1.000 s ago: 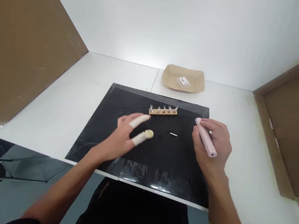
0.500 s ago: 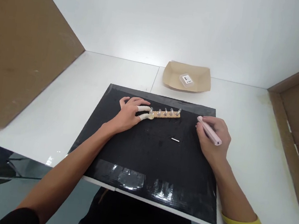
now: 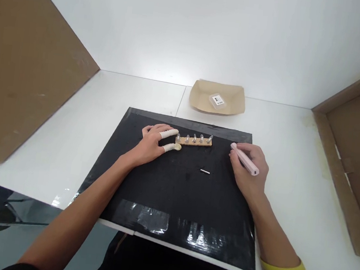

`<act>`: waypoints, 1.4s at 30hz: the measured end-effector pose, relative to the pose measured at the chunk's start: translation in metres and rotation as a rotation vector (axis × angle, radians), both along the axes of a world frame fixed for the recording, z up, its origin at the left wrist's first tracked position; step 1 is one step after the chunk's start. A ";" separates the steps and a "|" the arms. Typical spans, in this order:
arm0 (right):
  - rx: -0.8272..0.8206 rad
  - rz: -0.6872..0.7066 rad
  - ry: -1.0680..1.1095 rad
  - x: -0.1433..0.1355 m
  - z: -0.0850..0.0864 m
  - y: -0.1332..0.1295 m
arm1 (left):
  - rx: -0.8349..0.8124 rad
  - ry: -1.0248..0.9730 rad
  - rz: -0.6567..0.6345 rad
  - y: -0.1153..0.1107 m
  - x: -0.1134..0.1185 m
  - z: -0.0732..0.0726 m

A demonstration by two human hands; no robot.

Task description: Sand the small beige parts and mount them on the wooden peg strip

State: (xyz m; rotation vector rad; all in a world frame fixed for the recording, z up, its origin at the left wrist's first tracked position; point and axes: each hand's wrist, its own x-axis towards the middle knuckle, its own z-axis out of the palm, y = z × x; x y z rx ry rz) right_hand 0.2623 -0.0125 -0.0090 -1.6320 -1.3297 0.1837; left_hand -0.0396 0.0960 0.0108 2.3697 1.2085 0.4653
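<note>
On the black mat lies a narrow wooden strip (image 3: 195, 142) with several clear, nail-tip-shaped pieces standing along it. My left hand (image 3: 151, 143) is at the strip's left end, thumb and index finger apart on either side of it. White finger cots cover those two fingers, and a pale yellowish round bit shows at the thumb tip. My right hand (image 3: 252, 170) is wrapped round a pale pink pen-shaped tool (image 3: 245, 159), held slanted at the mat's right side. Between the hands, nearer to me, lies a small thin metallic rod (image 3: 205, 171).
The black mat (image 3: 173, 187) covers the front middle of the white table (image 3: 116, 88). Behind it stands a brown paper tray (image 3: 236, 107) with a small clear labelled case (image 3: 217, 100) inside. Brown boards (image 3: 27, 68) rise at left and right (image 3: 351, 130).
My left thumb and index finger have spread apart at the strip's end, the round bit moving with the thumb. My right hand keeps hold of the pink tool. The view has shifted slightly.
</note>
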 end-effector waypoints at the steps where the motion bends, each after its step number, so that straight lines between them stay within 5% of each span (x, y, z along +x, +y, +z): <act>1: -0.003 0.002 -0.002 0.000 0.000 0.000 | -0.012 -0.001 0.004 0.000 0.000 0.000; 23: -0.048 0.006 0.022 0.014 -0.006 -0.004 | 0.129 -0.037 0.086 -0.003 0.015 -0.019; 42: 0.033 -0.011 -0.130 0.006 0.000 -0.005 | 0.143 -0.013 0.051 -0.011 0.013 -0.018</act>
